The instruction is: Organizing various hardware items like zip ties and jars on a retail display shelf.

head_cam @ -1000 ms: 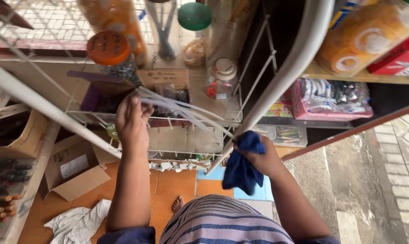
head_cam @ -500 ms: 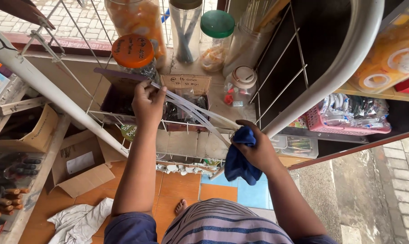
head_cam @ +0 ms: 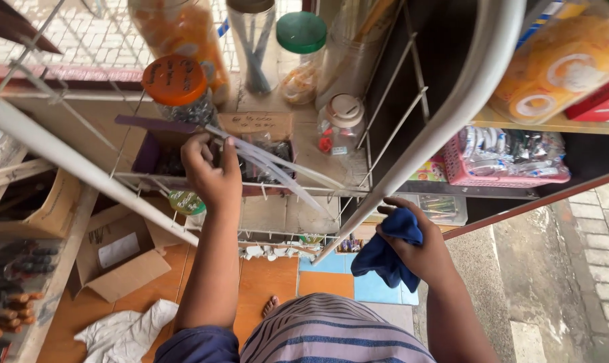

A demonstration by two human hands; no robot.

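My left hand is raised to a white wire rack, fingers curled over the rim of a dark purple box of small packets on its shelf. My right hand is lower and to the right, closed around a bunched blue cloth beside a slanted white pole. Thin clear plastic strips stick out of the box toward the right.
Jars stand on the rack: one with an orange lid, one with a green lid, a small white-lidded one. A pink basket sits on a shelf right. Cardboard boxes and a white rag lie below.
The view tilted and my left hand came slightly lower on the rack, staying at the purple box. My right hand with the blue cloth stayed beside the white pole.
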